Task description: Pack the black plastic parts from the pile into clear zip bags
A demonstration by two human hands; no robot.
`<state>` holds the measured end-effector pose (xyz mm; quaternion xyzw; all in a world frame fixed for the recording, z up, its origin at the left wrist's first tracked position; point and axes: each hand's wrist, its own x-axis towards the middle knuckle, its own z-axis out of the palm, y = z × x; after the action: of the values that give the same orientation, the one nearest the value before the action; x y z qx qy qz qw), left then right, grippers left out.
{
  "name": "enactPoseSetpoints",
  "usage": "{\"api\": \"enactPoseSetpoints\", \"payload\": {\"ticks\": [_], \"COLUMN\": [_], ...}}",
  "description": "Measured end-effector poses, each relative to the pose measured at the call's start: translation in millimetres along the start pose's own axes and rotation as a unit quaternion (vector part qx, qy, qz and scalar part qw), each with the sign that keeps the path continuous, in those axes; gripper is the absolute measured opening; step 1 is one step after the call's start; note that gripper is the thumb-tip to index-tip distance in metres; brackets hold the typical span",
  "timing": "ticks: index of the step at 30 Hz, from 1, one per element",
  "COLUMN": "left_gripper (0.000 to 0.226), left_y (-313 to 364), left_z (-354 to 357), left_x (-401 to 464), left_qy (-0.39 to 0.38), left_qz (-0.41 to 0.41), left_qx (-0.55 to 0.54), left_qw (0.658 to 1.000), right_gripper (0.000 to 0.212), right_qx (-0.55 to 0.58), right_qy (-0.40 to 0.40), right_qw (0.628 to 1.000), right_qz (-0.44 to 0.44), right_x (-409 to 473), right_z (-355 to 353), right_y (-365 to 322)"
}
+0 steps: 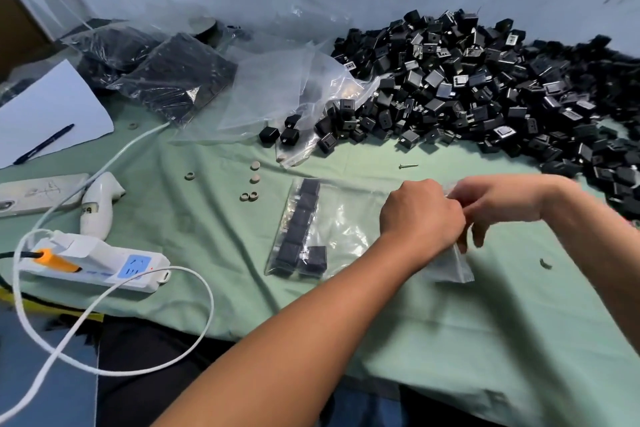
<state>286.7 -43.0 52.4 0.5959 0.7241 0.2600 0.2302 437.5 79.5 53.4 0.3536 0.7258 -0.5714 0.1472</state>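
A clear zip bag (343,229) lies flat on the green cloth (214,218) with several black plastic parts (301,239) lined up along its closed left end. My left hand (420,215) grips the bag's open right edge with curled fingers. My right hand (498,204) pinches the same edge from the other side, touching the left hand. A large pile of black parts (485,87) spreads across the back right of the table.
Filled bags of black parts (180,76) and empty clear bags (277,90) lie at the back left. A white power strip (104,263) with cables, a white handheld tool (98,201), paper with a pen (45,144), small rings (249,196) and a screw (408,166) lie around.
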Motion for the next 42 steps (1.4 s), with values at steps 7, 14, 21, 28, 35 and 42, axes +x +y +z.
{"api": "enactPoseSetpoints", "payload": {"ticks": [7, 14, 21, 28, 35, 42], "left_gripper": [0.035, 0.041, 0.023, 0.034, 0.029, 0.040], "left_y": [-30.7, -57.4, -72.0, -69.4, -73.5, -64.2], "left_z": [37.5, 47.3, 48.4, 49.5, 52.9, 42.9], "left_x": [9.8, 15.8, 10.4, 12.1, 15.5, 14.5], "left_qy": [-0.052, -0.132, -0.132, -0.136, -0.096, -0.094], "left_qz": [-0.033, -0.046, -0.038, -0.021, -0.008, -0.063], "left_qx": [-0.051, -0.149, -0.209, -0.181, -0.177, -0.235], "left_qw": [0.997, 0.979, 0.968, 0.974, 0.979, 0.965], "right_gripper": [0.015, 0.036, 0.059, 0.023, 0.017, 0.022], "right_qx": [-0.085, -0.369, -0.466, -0.379, 0.010, 0.158], "right_qy": [0.431, 0.337, 0.288, 0.383, 0.487, 0.391], "right_qw": [0.898, 0.858, 0.833, 0.842, 0.872, 0.905], "right_qz": [0.030, -0.114, -0.078, -0.027, -0.050, -0.048], "right_x": [43.1, 142.9, 197.7, 182.7, 92.2, -15.0], "right_z": [-36.7, 8.7, 32.0, 20.9, 4.4, 49.1], "right_y": [-19.1, -88.7, -110.5, -88.9, -43.9, 29.0]}}
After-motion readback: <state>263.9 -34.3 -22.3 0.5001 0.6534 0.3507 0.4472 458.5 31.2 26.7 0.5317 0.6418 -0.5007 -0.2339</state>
